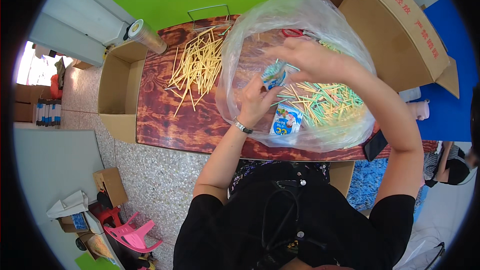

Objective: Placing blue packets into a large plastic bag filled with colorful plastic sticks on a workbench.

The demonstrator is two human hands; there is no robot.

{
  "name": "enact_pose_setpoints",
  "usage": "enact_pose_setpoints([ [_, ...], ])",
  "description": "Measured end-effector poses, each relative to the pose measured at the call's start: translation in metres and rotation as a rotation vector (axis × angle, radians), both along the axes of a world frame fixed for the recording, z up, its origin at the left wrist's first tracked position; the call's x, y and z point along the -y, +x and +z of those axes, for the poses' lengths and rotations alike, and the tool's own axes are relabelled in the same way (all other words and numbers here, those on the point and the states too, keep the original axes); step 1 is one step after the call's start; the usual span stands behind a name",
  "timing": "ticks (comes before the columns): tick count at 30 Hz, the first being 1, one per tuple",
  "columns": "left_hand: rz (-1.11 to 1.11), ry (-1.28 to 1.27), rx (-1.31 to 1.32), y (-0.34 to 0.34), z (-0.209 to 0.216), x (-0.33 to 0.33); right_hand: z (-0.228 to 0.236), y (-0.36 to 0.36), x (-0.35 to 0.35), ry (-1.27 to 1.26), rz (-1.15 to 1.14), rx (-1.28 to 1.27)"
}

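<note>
My left hand (256, 101) grips a small blue-and-white packet (274, 75) by its lower part, holding it upright over a large clear plastic bag (232, 65) spread on the table. Just right of and above the packet is my right hand (315, 60), its fingers stretched out and apart, somewhat blurred by motion; nothing shows in them. A second blue-and-white packet (286, 119) lies flat beneath, within the bag's near side. To its right, a loose pile of green and yellow thin sticks (327, 105) rests in the bag.
Yellow sticks (200, 62) are heaped on the wood-patterned table (160, 115) at left, near a wire stand (210, 15) and a clear canister (147, 37). Red-handled scissors (292, 33) lie beyond. Cardboard boxes (395, 35) stand right; a phone (375, 146) lies at the near edge.
</note>
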State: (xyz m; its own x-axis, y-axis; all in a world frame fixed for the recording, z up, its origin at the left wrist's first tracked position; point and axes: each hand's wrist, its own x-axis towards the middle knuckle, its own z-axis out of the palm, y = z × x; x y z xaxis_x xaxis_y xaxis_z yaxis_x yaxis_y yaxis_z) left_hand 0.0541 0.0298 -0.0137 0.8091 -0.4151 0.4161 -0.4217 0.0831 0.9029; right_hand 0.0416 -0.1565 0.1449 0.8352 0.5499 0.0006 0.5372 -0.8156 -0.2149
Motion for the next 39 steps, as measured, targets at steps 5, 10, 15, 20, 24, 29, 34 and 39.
enact_pose_setpoints([
  [5,-0.039,-0.039,-0.171,0.003,0.005,-0.008,-0.017,-0.004,-0.012,0.118,-0.032,-0.097],
  [10,-0.054,0.108,-0.302,0.022,-0.009,-0.042,-0.076,-0.004,0.062,0.531,-0.31,-0.111],
  [15,-0.05,0.286,-0.228,0.04,-0.011,-0.051,-0.138,-0.037,0.189,0.098,-0.712,0.114],
  [20,0.055,0.686,-0.029,0.064,-0.039,-0.07,-0.15,-0.039,0.193,-0.084,-0.693,0.009],
  [24,0.069,0.751,-0.022,0.071,-0.044,-0.077,-0.15,-0.043,0.185,-0.234,-0.564,0.061],
  [29,0.323,0.75,0.55,0.029,-0.003,-0.038,-0.137,-0.065,0.097,0.025,-0.406,-0.1],
  [34,-0.12,0.72,0.216,-0.018,-0.006,-0.016,-0.142,-0.074,0.003,0.025,-0.367,-0.292],
  [39,-0.119,0.568,0.246,-0.032,-0.004,-0.014,-0.155,-0.083,0.002,0.077,-0.358,-0.132],
])
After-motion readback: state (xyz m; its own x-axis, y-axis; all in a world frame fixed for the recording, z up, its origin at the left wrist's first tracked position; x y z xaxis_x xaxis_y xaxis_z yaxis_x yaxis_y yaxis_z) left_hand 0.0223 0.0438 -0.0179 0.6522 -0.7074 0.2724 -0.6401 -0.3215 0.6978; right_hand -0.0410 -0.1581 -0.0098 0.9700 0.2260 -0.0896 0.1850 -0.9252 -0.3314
